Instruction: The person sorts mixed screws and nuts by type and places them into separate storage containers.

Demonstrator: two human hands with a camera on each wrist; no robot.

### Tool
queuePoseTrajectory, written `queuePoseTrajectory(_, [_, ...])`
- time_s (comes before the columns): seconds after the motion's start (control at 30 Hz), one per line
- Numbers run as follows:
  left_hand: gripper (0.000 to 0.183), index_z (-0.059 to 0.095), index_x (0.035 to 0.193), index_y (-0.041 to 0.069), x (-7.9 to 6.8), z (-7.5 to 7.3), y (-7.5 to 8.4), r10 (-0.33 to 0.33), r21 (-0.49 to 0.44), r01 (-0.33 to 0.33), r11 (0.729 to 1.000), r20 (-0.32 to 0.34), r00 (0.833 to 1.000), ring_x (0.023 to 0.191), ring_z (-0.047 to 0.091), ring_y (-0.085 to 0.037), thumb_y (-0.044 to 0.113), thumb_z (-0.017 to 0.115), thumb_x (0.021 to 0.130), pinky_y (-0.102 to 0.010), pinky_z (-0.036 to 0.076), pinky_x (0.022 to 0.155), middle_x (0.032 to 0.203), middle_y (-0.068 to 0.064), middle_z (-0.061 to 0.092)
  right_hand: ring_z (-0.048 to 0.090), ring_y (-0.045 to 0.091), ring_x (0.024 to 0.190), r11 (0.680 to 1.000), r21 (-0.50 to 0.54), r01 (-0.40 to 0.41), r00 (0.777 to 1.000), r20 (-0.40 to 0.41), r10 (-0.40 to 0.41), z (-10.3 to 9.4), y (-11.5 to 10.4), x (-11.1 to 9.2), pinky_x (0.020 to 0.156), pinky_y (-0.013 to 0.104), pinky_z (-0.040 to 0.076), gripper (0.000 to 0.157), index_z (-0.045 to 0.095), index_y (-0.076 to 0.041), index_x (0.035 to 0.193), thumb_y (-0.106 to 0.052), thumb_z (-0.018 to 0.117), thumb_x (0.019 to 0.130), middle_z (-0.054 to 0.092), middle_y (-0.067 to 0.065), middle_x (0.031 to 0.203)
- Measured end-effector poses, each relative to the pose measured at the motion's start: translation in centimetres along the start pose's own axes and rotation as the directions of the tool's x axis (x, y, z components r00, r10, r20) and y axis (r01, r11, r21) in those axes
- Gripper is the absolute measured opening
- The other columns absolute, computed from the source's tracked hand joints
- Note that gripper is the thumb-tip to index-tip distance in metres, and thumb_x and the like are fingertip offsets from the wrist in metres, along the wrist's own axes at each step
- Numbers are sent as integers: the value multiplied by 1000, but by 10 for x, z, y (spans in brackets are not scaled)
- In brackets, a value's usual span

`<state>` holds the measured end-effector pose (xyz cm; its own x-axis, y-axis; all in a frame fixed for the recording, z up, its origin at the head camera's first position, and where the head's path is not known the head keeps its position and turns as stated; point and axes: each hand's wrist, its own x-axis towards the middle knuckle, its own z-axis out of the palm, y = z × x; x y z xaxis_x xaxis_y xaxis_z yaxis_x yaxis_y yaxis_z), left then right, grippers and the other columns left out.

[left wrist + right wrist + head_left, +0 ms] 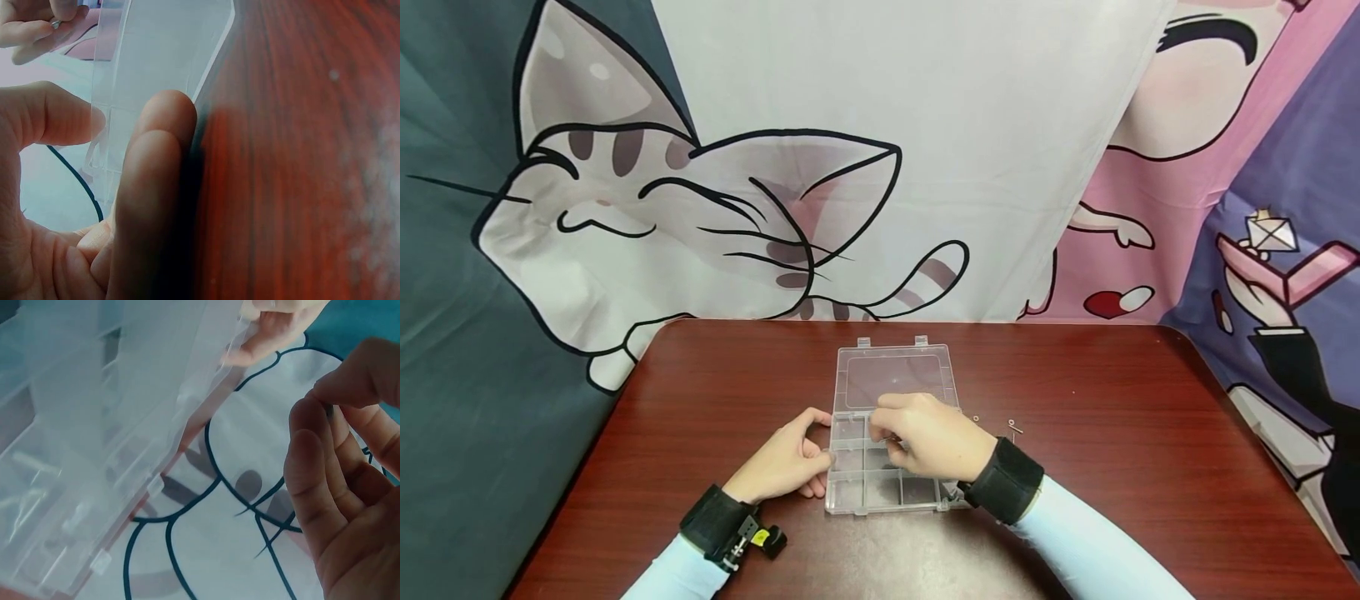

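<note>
A clear plastic compartment box [847, 493] lies on the table with its lid [895, 379] folded back, away from me. My left hand [778, 460] holds the box at its left wall, thumb near the rim and fingertips [169, 115] along the outside. Over the upper compartments, my right hand [936, 435] pinches a tiny metal piece [56, 24] between thumb and fingertips. Only a dark bit of that piece shows in the right wrist view, so I cannot tell its kind. Slim metal parts [953, 492] lie in the lower right compartment, partly hidden by my right wrist.
A few small metal parts [1015, 428] lie on the table [1112, 467] to the right of the box, with a tiny ring-like part [976, 418] nearer the lid. Behind the table's far edge hangs a printed cloth [985, 150] with a cat drawing.
</note>
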<state>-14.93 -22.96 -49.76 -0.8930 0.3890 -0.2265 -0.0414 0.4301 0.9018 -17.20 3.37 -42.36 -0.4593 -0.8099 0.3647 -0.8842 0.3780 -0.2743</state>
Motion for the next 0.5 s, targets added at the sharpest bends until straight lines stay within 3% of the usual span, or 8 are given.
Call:
queuePoseTrajectory(0.07, [54, 39, 138, 5, 0, 0, 0, 1, -2, -1, 1000, 4, 1000, 53, 66, -27, 11, 59, 88, -40, 55, 50, 64, -11, 66, 52, 2, 77, 999, -46, -5, 999, 44, 7, 2, -3, 1, 69, 14, 44, 21, 66, -17, 96, -14, 69, 75, 55, -8, 89])
queuePoseTrajectory(0.17, [54, 39, 138, 6, 0, 0, 0, 4, 0, -4, 1000, 11, 1000, 53, 66, -27, 12, 59, 89, -40, 55, 50, 64, -11, 66, 57, 15, 115, 993, -114, -15, 986, 162, 34, 6, -8, -2, 97, 30, 48, 62, 62, -15, 130, -45, 75, 77, 59, 2, 127])
queuePoseTrajectory(0.27, [54, 39, 138, 6, 0, -1, 1, 5, 2, -5, 1000, 14, 1000, 53, 66, -28, 13, 60, 89, -40, 55, 50, 64, -11, 66, 28, 29, 148, 992, -125, -34, 964, 258, 65, 9, -11, -7, 115, 47, 30, 102, 39, -17, 155, -71, 68, 73, 32, 9, 161])
queuePoseTrajectory(0.33, [55, 39, 138, 6, 0, -1, 2, 3, 2, -3, 1000, 14, 1000, 53, 66, -27, 15, 61, 89, -40, 55, 50, 64, -11, 66, 14, 29, 152, 992, -113, -47, 959, 272, 76, 10, -12, -11, 118, 50, 22, 110, 31, -17, 159, -78, 63, 73, 19, 9, 166])
queuePoseTrajectory(0.5, [55, 39, 139, 6, 0, -1, 1, -2, 4, 2, 1000, 8, 1000, 53, 66, -27, 14, 62, 89, -40, 55, 51, 64, -11, 66, 15, 32, 152, 992, -123, -38, 970, 235, 67, 7, -9, -16, 118, 51, 22, 112, 28, -17, 160, -82, 56, 74, 18, 10, 166])
